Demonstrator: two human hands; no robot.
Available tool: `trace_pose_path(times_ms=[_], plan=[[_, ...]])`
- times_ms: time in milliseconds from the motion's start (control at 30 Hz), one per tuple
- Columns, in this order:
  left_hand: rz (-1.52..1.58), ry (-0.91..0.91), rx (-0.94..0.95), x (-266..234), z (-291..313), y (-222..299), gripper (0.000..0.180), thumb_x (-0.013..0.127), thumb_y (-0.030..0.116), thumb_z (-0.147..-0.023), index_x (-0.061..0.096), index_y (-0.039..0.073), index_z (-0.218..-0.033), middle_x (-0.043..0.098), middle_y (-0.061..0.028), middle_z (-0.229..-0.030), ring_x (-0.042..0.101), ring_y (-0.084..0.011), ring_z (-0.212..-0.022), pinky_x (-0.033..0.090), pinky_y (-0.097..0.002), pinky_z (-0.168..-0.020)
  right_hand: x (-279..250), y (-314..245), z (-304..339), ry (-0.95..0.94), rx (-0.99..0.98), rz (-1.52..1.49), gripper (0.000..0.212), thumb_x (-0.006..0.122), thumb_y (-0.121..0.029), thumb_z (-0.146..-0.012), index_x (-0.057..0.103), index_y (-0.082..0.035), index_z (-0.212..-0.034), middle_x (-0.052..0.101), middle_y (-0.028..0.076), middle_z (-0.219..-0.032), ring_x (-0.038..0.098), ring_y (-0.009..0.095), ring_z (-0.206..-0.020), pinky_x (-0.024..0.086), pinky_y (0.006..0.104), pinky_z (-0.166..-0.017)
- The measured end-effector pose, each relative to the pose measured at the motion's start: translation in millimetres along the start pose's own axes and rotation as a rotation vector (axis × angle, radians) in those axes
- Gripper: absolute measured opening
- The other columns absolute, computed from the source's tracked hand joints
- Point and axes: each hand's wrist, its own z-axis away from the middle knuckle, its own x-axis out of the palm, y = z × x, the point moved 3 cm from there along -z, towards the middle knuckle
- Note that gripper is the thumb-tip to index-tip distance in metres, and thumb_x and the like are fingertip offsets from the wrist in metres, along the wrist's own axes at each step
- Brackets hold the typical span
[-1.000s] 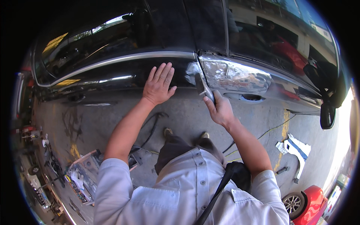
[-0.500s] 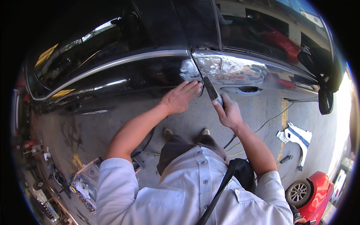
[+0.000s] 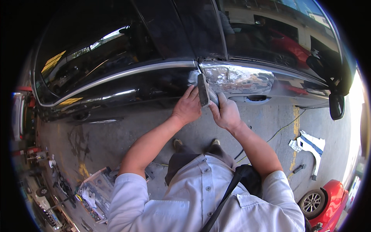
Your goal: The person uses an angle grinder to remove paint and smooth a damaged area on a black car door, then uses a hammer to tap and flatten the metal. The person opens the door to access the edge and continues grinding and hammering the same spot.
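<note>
My right hand (image 3: 226, 113) is closed around a long, flat sanding block (image 3: 203, 91) with a dark face, tilted up near the seam between two doors of a black car. My left hand (image 3: 188, 106) lies beside the block, fingers stretched out and touching the left door panel (image 3: 147, 83). Just above those fingers is a small bare-metal patch (image 3: 193, 77), partly covered by the block. On the right door, a larger shiny patch of bare metal (image 3: 239, 79) runs above the door handle (image 3: 253, 99).
The side mirror (image 3: 337, 106) juts out at the right. Behind me on the concrete floor are a white fender (image 3: 312, 147), a small dark tool (image 3: 298, 168), a hose (image 3: 284, 127) and a tray of supplies (image 3: 98, 189). A red car (image 3: 334, 201) stands at lower right.
The sanding block has moved left and turned, now showing its dark face edge-on over the seam and left patch. My left hand has shifted slightly lower, with its fingers still on the panel.
</note>
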Motion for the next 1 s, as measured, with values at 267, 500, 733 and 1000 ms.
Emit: trace_pose_path(times_ms=[267,500,733,1000], plan=[[0.039,-0.114,-0.026,0.6,-0.3,0.9,0.073,0.068,0.033,-0.082,0.056,0.008,-0.149,0.048,-0.0093,-0.159,0.031,-0.0283,-0.156,0.017,-0.0471,-0.13,3.2,0.8,-16.7,-0.017,0.091,-0.086,0.046,0.056,-0.043,-0.104,0.055,0.003,-0.103,0.066,0.034,-0.082,0.063,0.056,-0.085,0.049,0.0596,-0.073],[0.134,0.095,-0.062,-31.0,-13.6,-2.1,0.069,0.067,0.022,-0.079,0.055,0.0,-0.143,0.048,-0.0154,-0.156,0.037,-0.0317,-0.151,0.025,-0.046,-0.127,-15.6,-0.4,-9.2,0.093,0.186,-0.226,0.043,0.059,-0.041,-0.107,0.062,0.002,-0.103,0.06,0.016,-0.069,0.056,0.029,-0.062,0.048,0.0398,-0.063],[0.133,0.221,-0.112,-37.7,-36.0,-4.9,0.067,0.068,0.018,-0.077,0.057,-0.005,-0.139,0.048,-0.0182,-0.155,0.042,-0.0333,-0.148,0.029,-0.0455,-0.125,-49.2,-11.9,27.3,0.199,0.273,-0.027,0.033,0.06,-0.033,-0.107,0.061,0.0,-0.105,0.061,0.005,-0.076,0.057,0.014,-0.072,0.047,0.0306,-0.065],[0.203,0.173,-0.059,-21.9,-26.2,-12.1,0.075,0.066,0.023,-0.081,0.051,-0.003,-0.149,0.041,-0.0171,-0.164,0.035,-0.0296,-0.154,0.023,-0.0446,-0.128,-21.1,-35.5,3.3,0.274,0.074,-0.211,0.029,0.064,-0.031,-0.106,0.059,-0.002,-0.109,0.06,0.003,-0.073,0.055,0.012,-0.065,0.046,0.0299,-0.059]])
